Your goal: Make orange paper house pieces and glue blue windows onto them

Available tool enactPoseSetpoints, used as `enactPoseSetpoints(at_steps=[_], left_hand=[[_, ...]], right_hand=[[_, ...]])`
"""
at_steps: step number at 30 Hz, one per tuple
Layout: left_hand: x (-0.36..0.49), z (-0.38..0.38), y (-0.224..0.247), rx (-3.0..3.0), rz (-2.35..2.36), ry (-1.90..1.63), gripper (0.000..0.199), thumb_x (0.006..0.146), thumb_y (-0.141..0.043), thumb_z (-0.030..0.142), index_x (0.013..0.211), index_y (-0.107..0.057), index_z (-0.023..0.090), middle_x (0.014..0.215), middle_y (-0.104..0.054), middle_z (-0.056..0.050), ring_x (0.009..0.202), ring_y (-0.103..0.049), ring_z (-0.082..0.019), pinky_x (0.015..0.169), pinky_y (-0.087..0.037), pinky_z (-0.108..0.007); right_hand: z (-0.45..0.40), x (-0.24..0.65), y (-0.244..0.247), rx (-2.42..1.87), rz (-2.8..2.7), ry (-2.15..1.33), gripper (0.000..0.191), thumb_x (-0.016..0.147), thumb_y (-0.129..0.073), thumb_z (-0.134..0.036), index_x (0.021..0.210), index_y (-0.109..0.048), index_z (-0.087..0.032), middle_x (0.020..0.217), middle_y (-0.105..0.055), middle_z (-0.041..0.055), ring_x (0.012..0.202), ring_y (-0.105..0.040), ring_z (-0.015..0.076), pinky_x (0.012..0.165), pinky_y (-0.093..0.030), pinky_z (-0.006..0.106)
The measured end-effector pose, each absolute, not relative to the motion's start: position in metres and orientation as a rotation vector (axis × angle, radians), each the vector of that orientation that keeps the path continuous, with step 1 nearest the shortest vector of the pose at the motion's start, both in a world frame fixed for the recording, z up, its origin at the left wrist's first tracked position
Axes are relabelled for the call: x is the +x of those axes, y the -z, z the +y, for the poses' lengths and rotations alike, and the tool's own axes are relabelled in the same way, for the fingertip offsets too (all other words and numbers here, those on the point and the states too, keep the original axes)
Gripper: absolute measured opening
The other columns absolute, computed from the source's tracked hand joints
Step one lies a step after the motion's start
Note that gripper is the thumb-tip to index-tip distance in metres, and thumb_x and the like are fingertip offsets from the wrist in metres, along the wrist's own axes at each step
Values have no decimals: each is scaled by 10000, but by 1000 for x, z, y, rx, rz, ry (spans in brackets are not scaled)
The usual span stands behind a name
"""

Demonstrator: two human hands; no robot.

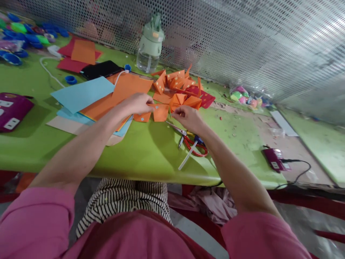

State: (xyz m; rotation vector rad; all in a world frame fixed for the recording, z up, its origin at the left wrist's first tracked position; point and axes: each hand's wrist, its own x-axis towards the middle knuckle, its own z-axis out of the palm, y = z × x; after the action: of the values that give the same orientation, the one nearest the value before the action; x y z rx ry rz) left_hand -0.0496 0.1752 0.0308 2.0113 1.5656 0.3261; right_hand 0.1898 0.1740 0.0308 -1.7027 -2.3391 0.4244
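Note:
My left hand (140, 103) is closed, thumb and fingers pinching the upper edge of a small orange paper piece (161, 113). Close to its right edge is my right hand (189, 117), fingertips pressed together; whatever is between them is too small to make out. Another orange paper piece with pale blue squares (142, 117) lies under my left hand. Behind my hands sit folded orange paper shapes (176, 80), some with pale spots, beside a dark red spotted paper (207, 98). Red-handled scissors (198, 153) lie below my right hand, overlapped by a stick with a translucent white shaft (188, 156).
Orange sheets (132, 86) and light blue sheets (83, 94) are stacked at left, near a black phone (102, 69). A water bottle (150, 46) stands against the perforated metal panel (215, 36). Purple boxes (14, 111) sit at both sides; the right one (275, 159) has a black cable.

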Motion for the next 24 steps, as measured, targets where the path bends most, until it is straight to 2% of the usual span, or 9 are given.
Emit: enactPoseSetpoints(at_steps=[3,12,20,24], left_hand=[[-49,175,-30,2022,1565,-332,316,842,-601,350,1063,-750,179,862,-743,-57,726,-645,-175,663,-416,-266],[-48,176,-31,2071,1559,-326,285,864,-612,325,1055,-750,165,835,-728,-54,728,-625,-170,643,-370,-263],[-48,176,-29,2073,1529,-361,289,852,-619,373,1014,-747,170,807,-717,-46,719,-627,-172,632,-367,-264],[-47,177,-29,2066,1535,-344,305,853,-604,354,1049,-747,168,806,-716,-45,694,-612,-166,622,-362,-267]], right_hand=[[165,165,-29,-1591,-2396,-425,173,870,-603,-301,930,-709,-178,932,-733,76,815,-621,188,755,-454,298],[168,141,-29,-1638,-2482,-308,140,900,-551,-199,941,-684,-186,1067,-735,121,979,-658,255,835,-476,344],[170,131,-24,-1660,-2555,-95,185,933,-502,-218,989,-667,-154,1094,-708,186,1054,-638,315,878,-485,410],[168,129,-19,-1670,-2538,-51,184,930,-506,-202,1036,-647,-150,1109,-695,188,1067,-627,314,872,-487,411]])
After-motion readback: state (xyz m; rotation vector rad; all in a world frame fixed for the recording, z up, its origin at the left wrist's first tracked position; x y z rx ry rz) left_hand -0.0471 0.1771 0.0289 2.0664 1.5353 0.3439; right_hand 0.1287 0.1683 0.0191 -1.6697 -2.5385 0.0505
